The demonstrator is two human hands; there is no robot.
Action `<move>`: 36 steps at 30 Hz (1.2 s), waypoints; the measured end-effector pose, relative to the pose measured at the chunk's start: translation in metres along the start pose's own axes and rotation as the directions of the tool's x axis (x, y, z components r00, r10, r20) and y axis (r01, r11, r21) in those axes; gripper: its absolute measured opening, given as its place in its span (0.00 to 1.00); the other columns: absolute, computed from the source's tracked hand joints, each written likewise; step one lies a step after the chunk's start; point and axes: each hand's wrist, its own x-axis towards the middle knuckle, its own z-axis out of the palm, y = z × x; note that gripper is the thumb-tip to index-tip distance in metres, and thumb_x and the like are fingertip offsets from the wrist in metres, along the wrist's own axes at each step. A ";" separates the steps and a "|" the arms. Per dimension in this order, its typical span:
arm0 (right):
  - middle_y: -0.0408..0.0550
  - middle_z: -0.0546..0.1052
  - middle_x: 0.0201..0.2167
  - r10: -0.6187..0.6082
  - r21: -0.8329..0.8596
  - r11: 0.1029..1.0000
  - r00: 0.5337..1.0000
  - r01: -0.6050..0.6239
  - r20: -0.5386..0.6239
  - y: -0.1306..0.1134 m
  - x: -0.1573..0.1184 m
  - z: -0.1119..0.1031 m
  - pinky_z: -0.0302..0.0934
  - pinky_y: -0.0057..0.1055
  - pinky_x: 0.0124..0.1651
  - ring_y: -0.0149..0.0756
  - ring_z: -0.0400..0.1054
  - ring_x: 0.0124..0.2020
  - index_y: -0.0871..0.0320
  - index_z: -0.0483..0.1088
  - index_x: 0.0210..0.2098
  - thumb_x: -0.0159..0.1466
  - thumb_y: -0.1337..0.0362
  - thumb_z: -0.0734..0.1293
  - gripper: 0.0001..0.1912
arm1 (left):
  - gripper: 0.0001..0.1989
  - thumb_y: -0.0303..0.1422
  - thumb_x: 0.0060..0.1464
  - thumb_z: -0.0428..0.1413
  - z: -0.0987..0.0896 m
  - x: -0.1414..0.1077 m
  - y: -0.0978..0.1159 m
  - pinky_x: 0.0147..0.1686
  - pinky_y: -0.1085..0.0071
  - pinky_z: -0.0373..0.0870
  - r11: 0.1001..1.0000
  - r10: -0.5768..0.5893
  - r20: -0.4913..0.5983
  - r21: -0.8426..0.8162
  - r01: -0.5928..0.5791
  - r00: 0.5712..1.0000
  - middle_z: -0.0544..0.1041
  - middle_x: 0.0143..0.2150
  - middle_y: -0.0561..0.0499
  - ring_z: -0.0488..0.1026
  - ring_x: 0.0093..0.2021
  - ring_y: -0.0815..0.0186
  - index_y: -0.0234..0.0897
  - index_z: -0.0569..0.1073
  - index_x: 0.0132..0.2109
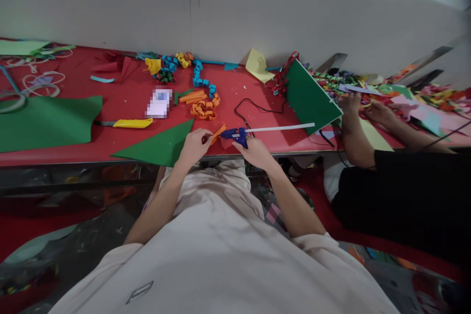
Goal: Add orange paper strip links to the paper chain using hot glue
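Observation:
My right hand (253, 151) is closed round a blue hot glue gun (235, 134), with a long white glue stick (279, 128) jutting out of its back to the right. Its nozzle points left at an orange paper strip (218, 134). My left hand (196, 146) pinches that strip at the table's front edge. Just beyond my hands lies an orange paper chain (204, 110), linked to a blue one (201, 80). Loose orange strips (193, 97) rest beside it. Under my left hand is a green paper sheet (158, 144).
A yellow utility knife (132, 123) lies left on the red table (125, 144), near a larger green sheet (47, 120). A green board (311, 95) leans upright at right, by a black cord (257, 104). Further right, a co-worker's hands (351, 105) handle paper.

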 end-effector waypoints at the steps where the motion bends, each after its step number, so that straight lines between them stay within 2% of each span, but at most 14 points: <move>1: 0.57 0.84 0.46 -0.011 0.004 1.000 1.000 0.011 0.003 -0.001 -0.001 0.001 0.65 0.35 0.43 0.51 0.79 0.47 0.56 0.77 0.48 0.73 0.52 0.64 0.16 | 0.05 0.30 0.61 0.58 0.000 0.000 -0.001 0.41 0.69 0.73 1.000 0.001 0.000 0.001 -0.001 1.000 0.82 0.37 0.49 0.77 0.36 0.65 0.38 0.79 0.42; 9: 0.58 0.83 0.44 -0.089 0.036 0.995 0.996 0.089 0.021 -0.007 -0.007 0.006 0.65 0.36 0.44 0.50 0.79 0.45 0.57 0.77 0.42 0.73 0.52 0.63 0.17 | 0.05 0.28 0.61 0.57 0.000 0.000 -0.001 0.42 0.68 0.73 1.000 0.008 -0.001 0.006 -0.008 1.000 0.83 0.38 0.49 0.77 0.36 0.64 0.38 0.79 0.41; 15: 0.56 0.83 0.44 -0.109 0.126 0.986 0.994 0.107 0.012 -0.002 -0.009 0.009 0.67 0.34 0.45 0.46 0.79 0.43 0.57 0.77 0.45 0.72 0.52 0.64 0.16 | 0.06 0.29 0.62 0.57 0.001 0.000 -0.002 0.43 0.67 0.74 1.000 -0.003 -0.006 0.006 0.003 1.000 0.83 0.39 0.48 0.78 0.37 0.64 0.37 0.79 0.42; 21: 0.49 0.82 0.35 -0.135 0.231 0.964 0.991 0.134 -0.014 0.006 -0.018 0.008 0.69 0.34 0.42 0.41 0.77 0.36 0.58 0.78 0.42 0.71 0.49 0.63 0.19 | 0.06 0.29 0.61 0.57 0.002 0.000 -0.005 0.43 0.67 0.75 1.000 -0.010 -0.006 0.009 0.010 1.000 0.83 0.39 0.48 0.78 0.37 0.63 0.38 0.79 0.42; 24: 0.46 0.82 0.33 -0.118 0.251 0.960 0.992 0.124 -0.038 0.014 -0.027 0.000 0.69 0.33 0.41 0.40 0.76 0.35 0.56 0.79 0.46 0.72 0.48 0.63 0.20 | 0.06 0.30 0.61 0.57 0.002 0.000 -0.006 0.43 0.67 0.75 1.000 -0.010 0.001 0.012 0.010 1.000 0.83 0.39 0.48 0.78 0.38 0.63 0.38 0.79 0.42; 27: 0.45 0.82 0.31 -0.050 0.233 0.969 0.991 0.078 -0.123 0.031 -0.033 -0.009 0.69 0.34 0.41 0.41 0.75 0.33 0.55 0.79 0.48 0.72 0.47 0.62 0.21 | 0.06 0.31 0.62 0.57 0.001 0.000 -0.005 0.43 0.66 0.74 1.000 -0.008 0.009 0.018 0.007 1.000 0.83 0.39 0.48 0.78 0.38 0.63 0.39 0.80 0.42; 29: 0.49 0.81 0.31 0.024 0.204 0.979 0.975 0.022 -0.223 0.045 -0.032 -0.012 0.68 0.38 0.42 0.44 0.75 0.33 0.57 0.79 0.45 0.71 0.47 0.62 0.22 | 0.06 0.31 0.62 0.57 0.000 -0.001 -0.004 0.43 0.67 0.74 1.000 -0.010 0.006 0.021 0.010 1.000 0.83 0.38 0.48 0.78 0.37 0.63 0.38 0.80 0.42; 32: 0.58 0.81 0.35 0.113 0.170 0.984 0.931 -0.056 -0.346 0.065 -0.021 -0.009 0.68 0.44 0.48 0.51 0.75 0.40 0.60 0.78 0.41 0.70 0.47 0.62 0.23 | 0.06 0.31 0.62 0.57 -0.003 0.000 0.000 0.42 0.67 0.73 1.000 -0.010 -0.002 0.018 0.010 1.000 0.83 0.38 0.48 0.77 0.36 0.63 0.38 0.80 0.41; 36: 0.60 0.81 0.39 0.155 0.161 0.982 0.905 -0.097 -0.395 0.081 -0.007 0.001 0.68 0.47 0.52 0.53 0.74 0.45 0.60 0.76 0.42 0.68 0.47 0.64 0.21 | 0.06 0.30 0.61 0.57 -0.006 0.000 0.003 0.41 0.66 0.72 1.000 -0.015 -0.006 0.001 0.015 1.000 0.82 0.38 0.48 0.77 0.36 0.63 0.39 0.80 0.40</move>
